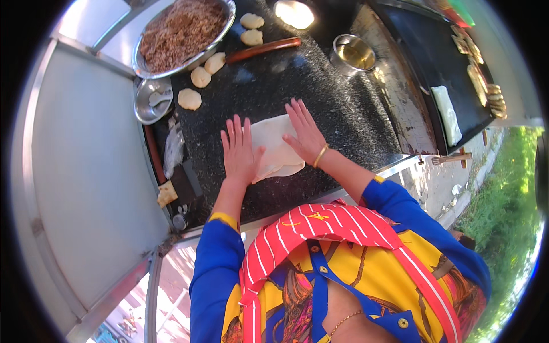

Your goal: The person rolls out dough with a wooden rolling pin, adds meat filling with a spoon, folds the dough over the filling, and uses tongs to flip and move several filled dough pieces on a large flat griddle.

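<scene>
A flat sheet of pale dough (274, 143) lies on the black speckled stone counter (257, 88), its near edge folded or layered. My left hand (242, 150) rests flat along the sheet's left edge, fingers pointing away from me. On the upper right of the dough lies my right hand (305, 130), palm down with a bangle at the wrist. Neither hand grips anything. Beyond them a reddish-brown wooden rolling pin (263, 50) lies on the counter. Several dough balls (189, 99) sit to its left and behind it.
A metal bowl (231, 13) of brown minced filling stands at the back left, a smaller bowl with a spoon (153, 103) below it. A metal cup of oil (354, 55) stands at right, before a black griddle (429, 55) bearing a long white dough piece (447, 115) and browned flatbreads (476, 81).
</scene>
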Motion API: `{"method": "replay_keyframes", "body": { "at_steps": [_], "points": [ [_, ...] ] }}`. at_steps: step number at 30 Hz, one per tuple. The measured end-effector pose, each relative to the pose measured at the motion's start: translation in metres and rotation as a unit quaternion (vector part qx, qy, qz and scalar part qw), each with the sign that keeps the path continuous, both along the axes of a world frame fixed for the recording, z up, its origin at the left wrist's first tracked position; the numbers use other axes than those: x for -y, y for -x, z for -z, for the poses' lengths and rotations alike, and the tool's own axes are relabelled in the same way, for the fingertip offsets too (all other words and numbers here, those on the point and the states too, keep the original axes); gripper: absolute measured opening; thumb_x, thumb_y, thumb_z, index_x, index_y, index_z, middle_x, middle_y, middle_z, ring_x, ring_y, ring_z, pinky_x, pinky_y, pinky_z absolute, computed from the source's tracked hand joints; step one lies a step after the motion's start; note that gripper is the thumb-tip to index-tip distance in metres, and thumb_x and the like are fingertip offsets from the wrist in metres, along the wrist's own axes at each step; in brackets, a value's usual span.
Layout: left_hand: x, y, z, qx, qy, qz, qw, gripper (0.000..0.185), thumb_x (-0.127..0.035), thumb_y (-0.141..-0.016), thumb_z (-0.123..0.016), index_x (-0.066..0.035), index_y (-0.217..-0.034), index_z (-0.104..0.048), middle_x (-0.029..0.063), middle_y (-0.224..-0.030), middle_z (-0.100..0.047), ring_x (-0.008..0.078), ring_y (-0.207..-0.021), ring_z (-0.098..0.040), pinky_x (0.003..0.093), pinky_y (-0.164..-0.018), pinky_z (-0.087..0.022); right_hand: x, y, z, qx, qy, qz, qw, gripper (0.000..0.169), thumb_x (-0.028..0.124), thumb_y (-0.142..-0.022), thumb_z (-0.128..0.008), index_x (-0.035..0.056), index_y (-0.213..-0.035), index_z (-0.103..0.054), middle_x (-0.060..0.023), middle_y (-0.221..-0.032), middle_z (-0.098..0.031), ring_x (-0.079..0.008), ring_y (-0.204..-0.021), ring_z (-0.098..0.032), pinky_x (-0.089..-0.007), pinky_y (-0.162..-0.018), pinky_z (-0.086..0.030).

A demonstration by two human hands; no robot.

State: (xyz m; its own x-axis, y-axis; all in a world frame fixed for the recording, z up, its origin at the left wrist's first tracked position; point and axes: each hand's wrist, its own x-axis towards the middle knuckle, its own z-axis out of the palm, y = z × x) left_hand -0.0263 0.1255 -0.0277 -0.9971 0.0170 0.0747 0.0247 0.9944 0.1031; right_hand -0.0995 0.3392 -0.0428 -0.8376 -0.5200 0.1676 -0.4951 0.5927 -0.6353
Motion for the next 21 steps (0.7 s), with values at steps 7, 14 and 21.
{"method": "replay_keyframes", "body": {
  "at_steps": [7, 14, 21],
  "points": [
    [-0.018, -0.058, -0.012, 0.112, -0.047, 0.283, 0.952, 0.078, -0.053, -0.092, -0.052, -0.007, -0.153, -0.032, 0.0111, -0.161, -0.027, 0.0256, -0.15, -0.021, 0.0438, -0.123, -0.014, -0.035, -0.092, 0.007, -0.028, -0.142, -0.077, 0.986, 0.078, 0.049, -0.093, -0.055, 0.0016, -0.151, -0.032, -0.0212, -0.159, -0.025, -0.0341, -0.15, -0.018, -0.0464, -0.122, -0.016],
    [-0.013, -0.075, -0.005, 0.072, -0.078, 0.278, 0.955, 0.066, -0.039, -0.095, -0.055, -0.003, -0.148, -0.039, 0.0148, -0.156, -0.037, 0.0293, -0.146, -0.031, 0.0437, -0.121, -0.022, -0.019, -0.108, -0.001, -0.044, -0.186, -0.064, 0.979, 0.071, 0.048, -0.095, -0.052, 0.004, -0.149, -0.037, -0.0162, -0.158, -0.031, -0.029, -0.149, -0.026, -0.0435, -0.121, -0.019],
    [0.001, -0.083, 0.003, 0.078, -0.089, 0.255, 0.96, 0.06, -0.033, -0.097, -0.055, -0.005, -0.148, -0.04, 0.0144, -0.155, -0.038, 0.0287, -0.145, -0.033, 0.0423, -0.121, -0.024, -0.004, -0.116, -0.001, -0.015, -0.175, -0.101, 0.979, 0.064, 0.041, -0.096, -0.053, 0.0007, -0.145, -0.042, -0.0172, -0.156, -0.035, -0.03, -0.148, -0.026, -0.04, -0.121, -0.021]
  ]
}}
